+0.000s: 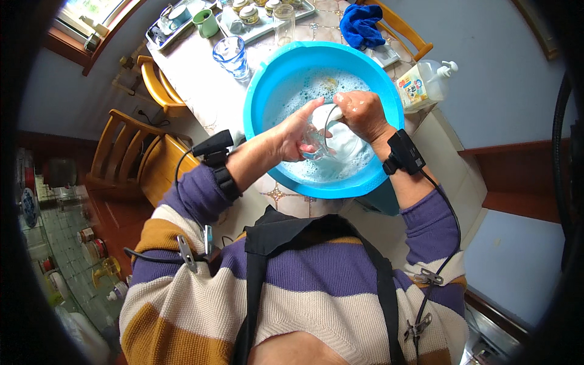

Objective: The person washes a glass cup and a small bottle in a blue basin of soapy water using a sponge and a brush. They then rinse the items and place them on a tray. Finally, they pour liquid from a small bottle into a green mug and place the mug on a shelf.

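Over a large blue plastic basin (255,102) of sudsy water (296,86), my left hand (296,134) grips a clear glass vessel (315,139) by its side. My right hand (362,112) is curled at the vessel's rim, with soapy fingers. It holds a white cloth or sponge (327,112), part of which is pressed against the glass. Whether the white patch below is more cloth or foam, I cannot tell. A yellowish item (329,84) shows through the suds at the far side of the basin.
Left of the basin stands a blue-patterned glass (231,57); behind it, a clear glass jar (284,27). Trays hold a green mug (205,23) and lidded cups (248,15). A blue cloth (361,26) and pump bottle (426,86) sit at right. Wooden chairs (123,150) flank the table.
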Tool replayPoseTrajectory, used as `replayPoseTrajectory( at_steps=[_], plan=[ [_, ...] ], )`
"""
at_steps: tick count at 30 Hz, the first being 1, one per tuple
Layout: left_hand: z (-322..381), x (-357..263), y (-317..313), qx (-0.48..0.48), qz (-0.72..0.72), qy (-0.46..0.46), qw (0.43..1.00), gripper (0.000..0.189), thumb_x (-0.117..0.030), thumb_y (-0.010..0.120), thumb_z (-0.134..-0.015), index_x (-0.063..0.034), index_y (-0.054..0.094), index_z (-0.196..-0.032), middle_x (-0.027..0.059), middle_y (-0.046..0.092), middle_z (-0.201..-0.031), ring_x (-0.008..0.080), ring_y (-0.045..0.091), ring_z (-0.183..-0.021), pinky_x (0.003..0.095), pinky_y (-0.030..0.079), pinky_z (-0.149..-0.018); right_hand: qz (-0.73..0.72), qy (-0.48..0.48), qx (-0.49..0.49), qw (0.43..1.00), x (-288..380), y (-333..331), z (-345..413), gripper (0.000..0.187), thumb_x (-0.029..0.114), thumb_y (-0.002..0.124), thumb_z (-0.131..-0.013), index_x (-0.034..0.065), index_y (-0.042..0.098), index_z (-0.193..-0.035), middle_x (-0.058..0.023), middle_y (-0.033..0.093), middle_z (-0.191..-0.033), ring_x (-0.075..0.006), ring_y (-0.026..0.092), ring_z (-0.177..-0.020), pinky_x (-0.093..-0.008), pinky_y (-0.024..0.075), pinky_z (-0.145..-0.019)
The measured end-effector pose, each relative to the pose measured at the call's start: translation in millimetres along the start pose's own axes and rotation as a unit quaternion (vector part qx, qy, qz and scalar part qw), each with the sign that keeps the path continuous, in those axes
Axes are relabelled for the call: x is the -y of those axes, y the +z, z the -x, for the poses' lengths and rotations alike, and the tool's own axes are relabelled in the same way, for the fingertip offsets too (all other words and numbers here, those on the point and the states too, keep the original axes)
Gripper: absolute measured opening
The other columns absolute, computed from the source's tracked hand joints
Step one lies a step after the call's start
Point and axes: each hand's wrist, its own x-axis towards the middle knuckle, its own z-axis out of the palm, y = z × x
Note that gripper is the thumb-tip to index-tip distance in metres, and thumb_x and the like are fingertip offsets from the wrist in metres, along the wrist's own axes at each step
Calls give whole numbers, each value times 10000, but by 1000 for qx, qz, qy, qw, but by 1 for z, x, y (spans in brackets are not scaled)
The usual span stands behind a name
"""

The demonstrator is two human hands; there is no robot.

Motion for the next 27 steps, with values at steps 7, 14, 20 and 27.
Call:
replayPoseTrajectory(
  at_steps=[7, 14, 20, 27],
  plan=[
    [-1, -11, -6, -94, -71, 223, 968, 932, -759, 572, -796, -13, 458, -1343, 177, 535, -1238, 194, 596, -656, 202, 388, -423, -228, 393, 25, 890, 13, 34, -4, 309, 330, 713, -877, 21, 706, -884, -204, 697, -772, -330, 702, -695, -400, 531, -588],
    [-3, -18, -6, -52, -141, 455, 878, 811, -601, 667, -815, -64, 436, -1377, 118, 532, -1217, 120, 520, -724, 219, 351, -467, -692, 607, 29, 389, 56, 41, -3, 305, 317, 736, -883, 102, 714, -1098, -18, 677, -838, -107, 513, -588, -271, 438, -545],
    [0, -2, 1, -20, -58, 292, 954, 837, -707, 600, -810, -85, 442, -1347, 153, 576, -1188, 94, 493, -617, 196, 366, -455, -431, 484, -15, 762, 24, 35, -9, 321, 226, 806, -786, 23, 708, -1016, -83, 724, -869, -190, 676, -751, -348, 535, -633],
    [5, 1, -2, 0, 83, 38, 996, 943, -788, 514, -817, 12, 448, -1312, 323, 611, -1085, 71, 379, -392, 108, 271, -345, -16, 134, -1, 991, 6, 19, -12, 351, 346, 785, -755, 59, 593, -818, -149, 680, -743, -343, 688, -698, -430, 534, -581]
  ],
)
